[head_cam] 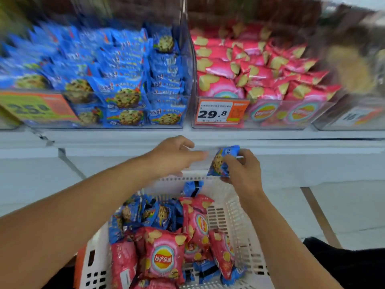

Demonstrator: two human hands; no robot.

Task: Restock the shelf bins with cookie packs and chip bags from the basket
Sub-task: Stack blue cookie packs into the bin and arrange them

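The right hand (pixel 242 167) is pinching a blue cookie pack (pixel 223 161) above the basket (pixel 233 222); the left hand (pixel 175 155) is reaching over empty, fingers loose. Best carried toward eleven o'clock into the blue cookie bin (pixel 104 124), laid flat, label forward.

glossy blue foil-like film wraps the cookie pack (pixel 221 161). the chip bags (pixel 164 258) are shiny pink film. the basket (pixel 235 224) is matt white perforated plastic; the bins (pixel 188 113) clear, smooth plastic.
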